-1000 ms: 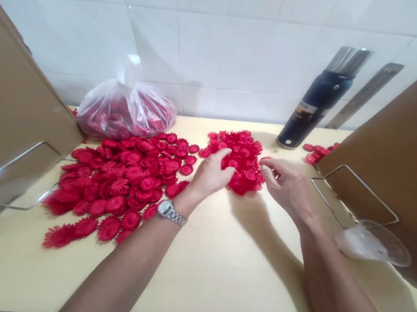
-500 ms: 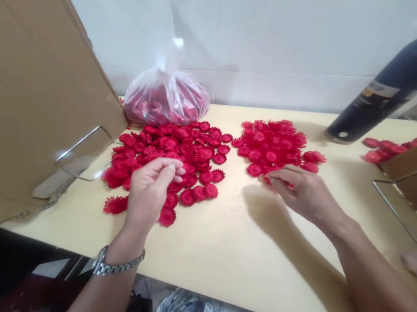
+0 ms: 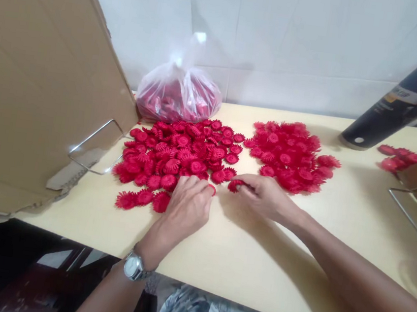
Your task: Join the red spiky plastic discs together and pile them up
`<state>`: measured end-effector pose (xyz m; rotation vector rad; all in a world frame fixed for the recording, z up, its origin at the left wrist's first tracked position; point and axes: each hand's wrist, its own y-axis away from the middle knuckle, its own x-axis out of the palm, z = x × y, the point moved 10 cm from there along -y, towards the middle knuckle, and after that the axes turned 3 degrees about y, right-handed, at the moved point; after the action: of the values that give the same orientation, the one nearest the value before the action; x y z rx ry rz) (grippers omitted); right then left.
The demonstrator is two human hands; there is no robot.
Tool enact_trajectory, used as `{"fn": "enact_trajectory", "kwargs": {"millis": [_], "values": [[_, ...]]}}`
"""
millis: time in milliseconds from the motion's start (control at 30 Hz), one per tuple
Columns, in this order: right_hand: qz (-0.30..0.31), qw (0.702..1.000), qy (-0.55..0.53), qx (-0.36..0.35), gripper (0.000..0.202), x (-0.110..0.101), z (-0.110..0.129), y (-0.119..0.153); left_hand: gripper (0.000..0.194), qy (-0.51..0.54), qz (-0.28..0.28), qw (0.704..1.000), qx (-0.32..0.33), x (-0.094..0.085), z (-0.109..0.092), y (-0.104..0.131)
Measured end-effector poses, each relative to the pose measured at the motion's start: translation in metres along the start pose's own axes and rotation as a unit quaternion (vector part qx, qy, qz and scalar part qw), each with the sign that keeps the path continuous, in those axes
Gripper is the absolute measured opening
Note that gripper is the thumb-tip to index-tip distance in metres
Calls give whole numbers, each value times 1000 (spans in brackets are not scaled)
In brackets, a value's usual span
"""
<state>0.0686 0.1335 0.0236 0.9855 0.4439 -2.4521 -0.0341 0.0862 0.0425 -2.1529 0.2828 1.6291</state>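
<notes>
Many red flower-shaped pieces with toothed rims lie in a left pile (image 3: 178, 152) and a right pile (image 3: 287, 153) on the pale yellow table (image 3: 240, 262). My left hand (image 3: 188, 207), palm down with curled fingers, is at the front right edge of the left pile. A bit of a red piece (image 3: 211, 189) shows at its fingertips. Between the piles, my right hand (image 3: 260, 196) pinches a dark red toothed piece (image 3: 234, 185) between thumb and fingers, just above the table.
A tied clear bag (image 3: 180, 96) of red pieces sits behind the left pile. Cardboard (image 3: 49, 79) stands at the left beside a wire loop (image 3: 96, 146). A dark bottle (image 3: 395, 104) is at the back right, near more red pieces (image 3: 408, 157) and another wire loop (image 3: 415, 216).
My left hand has turned palm down and moved right, its fingers now at a red piece. My right hand has moved left from the right pile and now holds a red piece. The view has shifted slightly.
</notes>
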Motion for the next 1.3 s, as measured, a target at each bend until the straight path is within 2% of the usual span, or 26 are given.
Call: {"fn": "enact_trajectory", "kwargs": {"millis": [100,167,267,333,367,433,567,633,700,800,900,1000,1033,1100,1167,1233,1300], "values": [[-10,977,-199,77,12,-5,-8,14,20,77,-41,996,-10,-9,-7,-4],[-21,961,-257,95,12,-7,-5,24,17,211,-61,975,-40,-11,-11,-9],[-44,952,-286,97,14,-11,2,38,13,445,-34,890,-94,4,-21,-17],[-64,949,-293,98,15,-15,3,47,9,528,-25,841,-114,12,-29,-20],[-73,949,-289,101,15,-16,3,51,9,546,-30,829,-121,14,-32,-21],[-91,952,-274,103,13,-20,2,59,12,535,-58,834,-120,11,-38,-20],[-115,958,-251,73,8,-31,3,73,17,372,-168,913,-23,-17,-62,-13],[-120,967,-217,55,5,-38,4,81,17,343,-187,921,10,-21,-73,-12],[-133,979,-146,54,4,-47,4,89,16,413,-147,899,-7,-10,-75,-17],[-173,982,-47,59,8,-63,7,104,14,512,-58,856,-48,13,-82,-27],[-215,975,-13,49,9,-76,13,119,14,513,6,857,-45,23,-99,-33],[-269,962,41,39,8,-101,16,144,27,481,55,875,-22,27,-117,-34],[-295,952,72,46,8,-115,15,157,32,467,62,882,-5,26,-121,-34],[-358,916,162,86,7,-152,7,191,28,447,64,892,29,24,-126,-34],[-408,853,295,140,5,-189,-1,228,25,436,71,897,28,31,-122,-35],[-394,796,423,181,7,-213,-14,253,25,434,78,898,-3,43,-113,-36],[-328,771,506,206,12,-222,-35,261,27,437,69,896,-28,53,-105,-38]]}}
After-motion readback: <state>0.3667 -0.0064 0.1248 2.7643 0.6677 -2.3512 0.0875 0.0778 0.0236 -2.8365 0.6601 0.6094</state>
